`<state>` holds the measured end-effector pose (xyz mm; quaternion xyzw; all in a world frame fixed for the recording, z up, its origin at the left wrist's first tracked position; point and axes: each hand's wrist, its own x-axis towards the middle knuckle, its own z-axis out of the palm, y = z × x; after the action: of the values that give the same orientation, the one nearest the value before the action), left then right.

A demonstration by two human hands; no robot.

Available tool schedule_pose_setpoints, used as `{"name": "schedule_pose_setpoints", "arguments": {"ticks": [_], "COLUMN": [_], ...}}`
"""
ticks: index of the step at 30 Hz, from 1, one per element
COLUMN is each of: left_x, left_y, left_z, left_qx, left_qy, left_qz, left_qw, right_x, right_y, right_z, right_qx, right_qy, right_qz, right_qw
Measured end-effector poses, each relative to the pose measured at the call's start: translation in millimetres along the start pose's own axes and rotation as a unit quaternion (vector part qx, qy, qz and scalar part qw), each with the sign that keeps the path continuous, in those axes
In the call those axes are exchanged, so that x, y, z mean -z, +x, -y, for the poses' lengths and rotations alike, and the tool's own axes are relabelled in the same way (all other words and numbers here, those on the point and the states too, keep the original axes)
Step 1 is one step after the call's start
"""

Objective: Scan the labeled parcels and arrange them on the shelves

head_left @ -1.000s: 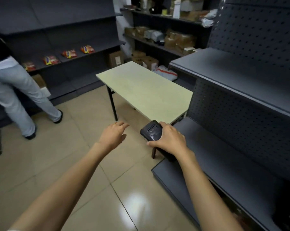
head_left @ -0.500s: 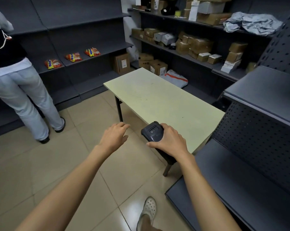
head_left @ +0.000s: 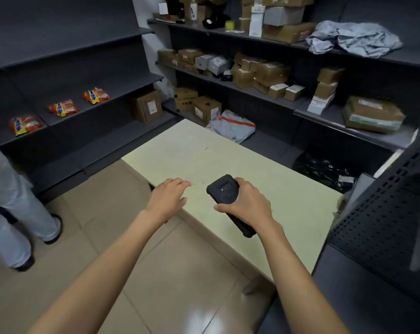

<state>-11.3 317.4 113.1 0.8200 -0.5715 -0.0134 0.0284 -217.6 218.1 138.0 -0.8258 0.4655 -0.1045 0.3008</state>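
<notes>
The right hand (head_left: 248, 206) grips a black scanner (head_left: 225, 194); the left hand (head_left: 166, 201) hangs loosely spread, holding nothing.

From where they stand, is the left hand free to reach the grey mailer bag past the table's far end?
Probably not yet: the left hand is empty, but the table lies between it and the grey mailer bag.

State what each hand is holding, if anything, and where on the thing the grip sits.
The right hand grips the black scanner around its middle, leaving its head end showing. The left hand holds nothing, fingers relaxed over the table edge.
</notes>
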Motion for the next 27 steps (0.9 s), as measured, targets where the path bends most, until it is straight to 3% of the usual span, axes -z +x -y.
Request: {"name": "schedule_pose_setpoints", "arguments": {"ticks": [8, 16, 27], "left_x": [-19, -33, -104], "left_y": [129, 232, 252], "left_z": [1, 2, -58], "left_qx": [-0.131, -0.288, -0.458], "left_qy": [-0.02, -0.007, -0.013], "left_qz": [0.01, 0.045, 0.138], "left_qw": [0.991, 0.957, 0.878], "right_x": [2, -17, -77], "right_y": [69, 110, 78], "right_z": [-12, -5, -52], "right_qx": [-0.122, -0.259, -0.436], "right_qy": [0.011, 0.042, 0.081], "right_qz": [-0.063, -0.138, -0.189], "right_qw": [0.991, 0.955, 0.876]}}
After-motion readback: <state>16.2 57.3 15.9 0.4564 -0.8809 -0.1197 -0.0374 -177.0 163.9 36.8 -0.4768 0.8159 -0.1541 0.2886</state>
